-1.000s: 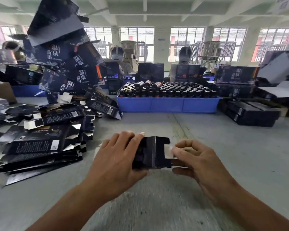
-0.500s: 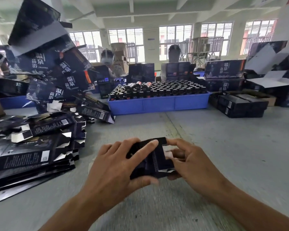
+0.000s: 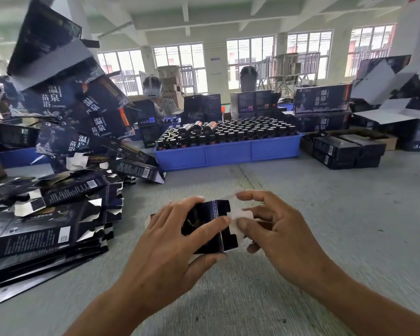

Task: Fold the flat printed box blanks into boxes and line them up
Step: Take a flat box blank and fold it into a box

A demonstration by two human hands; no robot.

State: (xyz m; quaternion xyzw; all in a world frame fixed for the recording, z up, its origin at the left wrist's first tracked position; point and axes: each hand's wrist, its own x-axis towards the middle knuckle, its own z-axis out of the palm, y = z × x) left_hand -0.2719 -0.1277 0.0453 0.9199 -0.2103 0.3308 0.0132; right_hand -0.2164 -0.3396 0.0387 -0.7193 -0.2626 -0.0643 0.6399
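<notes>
From the head view, the small dark printed cardboard box point(image 3: 207, 226) sits low in the middle, held above the grey concrete floor point(image 3: 325, 226) between both hands, its long axis running roughly left to right, so the open end with the white unprinted cardboard flaps point(image 3: 239, 220) points toward the right hand point(image 3: 277, 229). That hand is therefore the nearer one to the flaps: its thumb and forefinger curl around them and pinch the paper, the other fingers bent behind. The left hand point(image 3: 177, 235) wraps the box body, fingers curled over the top face and thumb under the near edge, steadying it. The box looks partly formed: dark blue-black panels with a thin pale stripe at one fold and a glint of gold print, the end not yet closed. I judge the next move to be a tuck of those flaps leftward into the body. To the left, well apart, lies a stack of flat dark printed box blanks point(image 3: 46, 221); beyond stands a blue plastic tray of dark bottles point(image 3: 228, 154).
</notes>
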